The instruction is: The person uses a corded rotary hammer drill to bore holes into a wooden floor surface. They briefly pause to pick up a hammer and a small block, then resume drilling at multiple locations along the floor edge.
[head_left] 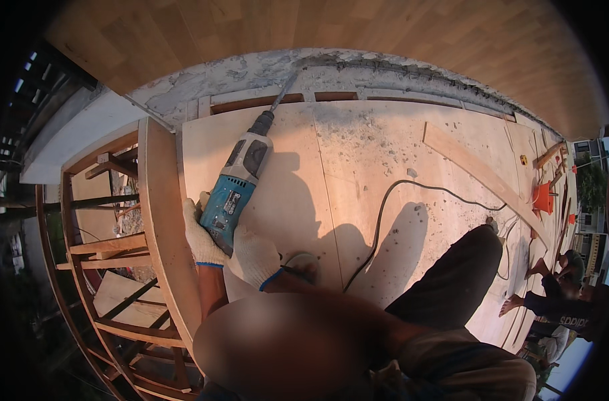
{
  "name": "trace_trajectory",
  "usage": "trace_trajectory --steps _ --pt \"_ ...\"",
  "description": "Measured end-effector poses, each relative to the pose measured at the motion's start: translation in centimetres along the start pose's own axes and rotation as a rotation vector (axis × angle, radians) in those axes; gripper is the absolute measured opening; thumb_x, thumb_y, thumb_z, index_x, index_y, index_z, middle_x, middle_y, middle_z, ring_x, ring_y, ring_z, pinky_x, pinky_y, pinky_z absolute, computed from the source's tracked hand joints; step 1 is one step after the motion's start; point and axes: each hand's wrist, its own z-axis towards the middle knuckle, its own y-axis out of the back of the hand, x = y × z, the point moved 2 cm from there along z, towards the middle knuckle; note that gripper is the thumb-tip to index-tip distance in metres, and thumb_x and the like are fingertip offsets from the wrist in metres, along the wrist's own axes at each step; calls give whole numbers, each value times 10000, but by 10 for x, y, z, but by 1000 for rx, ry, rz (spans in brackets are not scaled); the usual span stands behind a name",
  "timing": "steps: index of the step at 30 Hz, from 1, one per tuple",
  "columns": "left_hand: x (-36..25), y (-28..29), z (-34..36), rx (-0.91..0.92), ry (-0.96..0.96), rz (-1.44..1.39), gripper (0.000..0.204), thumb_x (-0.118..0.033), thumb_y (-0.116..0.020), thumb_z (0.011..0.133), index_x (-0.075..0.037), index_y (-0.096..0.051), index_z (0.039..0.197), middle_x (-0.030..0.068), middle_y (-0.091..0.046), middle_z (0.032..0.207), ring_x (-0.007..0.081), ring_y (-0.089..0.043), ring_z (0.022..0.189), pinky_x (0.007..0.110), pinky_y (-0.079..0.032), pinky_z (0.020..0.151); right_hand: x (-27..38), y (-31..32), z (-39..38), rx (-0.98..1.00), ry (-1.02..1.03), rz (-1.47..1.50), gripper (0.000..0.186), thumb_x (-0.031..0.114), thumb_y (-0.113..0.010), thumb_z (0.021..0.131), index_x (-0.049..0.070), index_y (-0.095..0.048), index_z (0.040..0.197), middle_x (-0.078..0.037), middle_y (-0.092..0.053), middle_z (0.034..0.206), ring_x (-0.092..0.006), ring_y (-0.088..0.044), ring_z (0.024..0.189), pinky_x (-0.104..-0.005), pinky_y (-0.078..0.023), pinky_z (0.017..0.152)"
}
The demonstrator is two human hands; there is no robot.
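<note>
My left hand [201, 239] and my right hand [254, 257], both in white knit gloves, grip the rear of a blue and grey rotary hammer drill [237, 184]. The drill points away from me and up. Its long bit [286, 89] meets the rough grey concrete edge [251, 73] beyond the plywood deck [358, 174]. A black power cable [385, 200] runs from the tool across the deck. My dark-trousered leg [451, 274] stretches over the plywood at the right.
A loose plank [478, 170] lies diagonally on the deck at the right. Orange objects [542, 197] sit near the far right edge, where another person [558, 294] crouches. At the left the deck ends; an open timber frame [117, 267] drops away below.
</note>
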Motion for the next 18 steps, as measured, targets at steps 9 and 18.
trace_trajectory --steps 9,18 --pt "76 4 -21 -63 1 -163 575 -529 -540 1151 -54 -666 1449 129 -772 1276 273 -775 1095 419 -664 954 -48 55 -22 197 -27 -28 468 231 -855 836 -8 -610 1155 -231 -782 958 -424 -811 908 -532 -650 789" --pt "144 -35 -74 -182 169 -233 633 -605 -473 1078 -78 -700 1346 141 -765 1214 327 -750 1025 483 -632 923 -107 110 -47 243 53 -187 398 212 -788 858 8 -637 1164 -235 -798 1016 -425 -810 959 -535 -643 800"
